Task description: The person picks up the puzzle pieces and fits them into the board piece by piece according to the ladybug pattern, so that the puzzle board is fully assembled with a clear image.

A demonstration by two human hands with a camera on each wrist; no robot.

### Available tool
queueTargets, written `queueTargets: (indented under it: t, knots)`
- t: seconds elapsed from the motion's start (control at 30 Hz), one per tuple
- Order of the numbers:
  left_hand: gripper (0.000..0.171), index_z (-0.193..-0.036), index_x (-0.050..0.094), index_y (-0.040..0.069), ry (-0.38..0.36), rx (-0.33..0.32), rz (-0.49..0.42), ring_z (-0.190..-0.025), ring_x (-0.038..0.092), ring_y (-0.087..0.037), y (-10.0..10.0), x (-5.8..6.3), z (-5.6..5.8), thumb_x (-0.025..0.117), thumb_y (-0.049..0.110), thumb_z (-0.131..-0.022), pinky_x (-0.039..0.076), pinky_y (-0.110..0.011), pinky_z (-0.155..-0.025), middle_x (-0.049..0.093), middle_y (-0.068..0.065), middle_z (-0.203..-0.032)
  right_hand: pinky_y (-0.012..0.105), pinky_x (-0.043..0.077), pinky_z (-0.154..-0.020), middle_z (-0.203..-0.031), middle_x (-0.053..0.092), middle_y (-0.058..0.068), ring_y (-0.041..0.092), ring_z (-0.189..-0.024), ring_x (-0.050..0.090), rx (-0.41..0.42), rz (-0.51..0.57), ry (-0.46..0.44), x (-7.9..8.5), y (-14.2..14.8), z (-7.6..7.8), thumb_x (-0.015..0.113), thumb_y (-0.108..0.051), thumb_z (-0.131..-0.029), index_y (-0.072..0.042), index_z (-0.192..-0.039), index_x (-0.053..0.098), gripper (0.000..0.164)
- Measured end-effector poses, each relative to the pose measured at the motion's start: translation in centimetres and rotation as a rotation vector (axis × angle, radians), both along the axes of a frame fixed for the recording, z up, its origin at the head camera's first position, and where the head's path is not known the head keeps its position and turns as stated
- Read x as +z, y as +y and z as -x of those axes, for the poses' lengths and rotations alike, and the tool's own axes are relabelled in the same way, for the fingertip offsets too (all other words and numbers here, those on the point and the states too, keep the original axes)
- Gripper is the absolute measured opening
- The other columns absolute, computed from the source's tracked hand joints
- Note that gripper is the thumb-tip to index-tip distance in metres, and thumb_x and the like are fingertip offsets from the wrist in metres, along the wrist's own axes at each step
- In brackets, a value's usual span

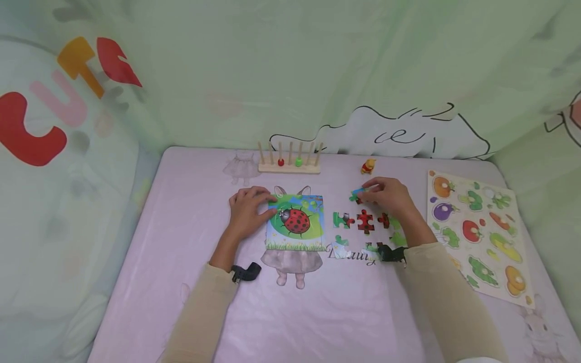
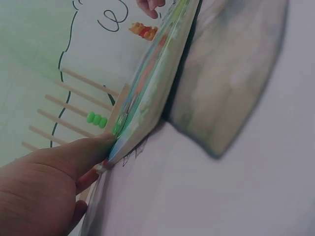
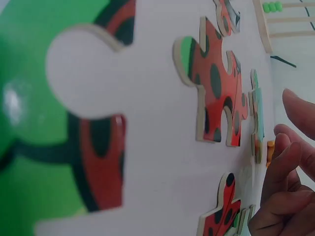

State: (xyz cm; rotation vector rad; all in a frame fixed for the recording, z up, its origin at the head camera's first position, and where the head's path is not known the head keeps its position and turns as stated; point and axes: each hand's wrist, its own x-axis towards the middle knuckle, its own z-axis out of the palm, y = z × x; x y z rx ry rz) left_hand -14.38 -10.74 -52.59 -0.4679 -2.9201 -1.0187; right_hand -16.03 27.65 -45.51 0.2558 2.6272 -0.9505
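My left hand [image 1: 247, 209] rests at the upper left corner of a square ladybug puzzle board [image 1: 297, 222]; the thumb [image 2: 93, 150] lies straight on its edge, the index finger near the corner. Toward the right, my right hand [image 1: 386, 194] hovers close over a blue-and-green puzzle piece [image 1: 358, 195]. In the right wrist view its bent fingers [image 3: 285, 167] show a gap to that piece [image 3: 257, 118], nothing between them. Below lie a red spotted piece [image 1: 365, 222], a green piece with a dark patch [image 1: 340, 220] and several pale grass pieces.
A wooden peg stand [image 1: 289, 168] with red and green beads stands behind the board. A small bear figure [image 1: 368, 166] is at the back. On the right lies a vegetable peg board [image 1: 481, 227]. Green fabric walls [image 1: 254, 75] surround the table [image 1: 290, 322].
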Motion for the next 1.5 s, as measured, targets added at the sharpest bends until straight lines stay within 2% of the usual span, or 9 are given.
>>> queueTargets:
  t: [0.43, 0.67, 1.17, 1.5]
  knots:
    - [0.024, -0.115, 0.075, 0.029, 0.007, -0.005, 0.0, -0.131, 0.043, -0.03, 0.2, 0.1, 0.1, 0.072, 0.04, -0.094, 0.023, -0.059, -0.109, 0.061, 0.001, -0.134, 0.033, 0.046, -0.073, -0.111, 0.06, 0.015, 0.03, -0.099, 0.052, -0.04, -0.003, -0.043, -0.7, 0.4, 0.7, 0.077, -0.032, -0.091, -0.012, -0.133, 0.065, 0.048]
    - [0.025, -0.115, 0.075, 0.029, 0.01, -0.001, -0.002, -0.13, 0.043, -0.031, 0.2, 0.2, 0.0, 0.073, 0.039, -0.093, 0.023, -0.06, -0.108, 0.061, 0.001, -0.134, 0.035, 0.043, -0.071, -0.099, 0.062, 0.01, 0.028, -0.092, 0.053, -0.04, -0.017, -0.028, -1.1, 0.5, 1.0, 0.081, -0.029, -0.088, -0.011, -0.129, 0.066, 0.048]
    - [0.025, -0.116, 0.075, 0.029, -0.002, 0.004, 0.007, -0.131, 0.043, -0.031, 0.0, 0.1, -0.1, 0.074, 0.039, -0.093, 0.023, -0.06, -0.108, 0.061, 0.0, -0.135, 0.034, 0.043, -0.071, -0.099, 0.062, 0.011, 0.028, -0.092, 0.052, -0.062, -0.024, -0.014, -1.1, -0.2, 0.9, 0.082, -0.026, -0.088, -0.011, -0.128, 0.066, 0.046]
    - [0.024, -0.115, 0.075, 0.028, -0.002, 0.005, 0.006, -0.13, 0.044, -0.03, 0.0, 0.2, -0.1, 0.074, 0.038, -0.093, 0.023, -0.059, -0.109, 0.061, 0.0, -0.134, 0.033, 0.045, -0.07, -0.096, 0.063, 0.012, 0.028, -0.09, 0.055, -0.08, -0.053, -0.006, -1.0, -0.4, 0.8, 0.083, -0.028, -0.087, -0.002, -0.119, 0.066, 0.045]
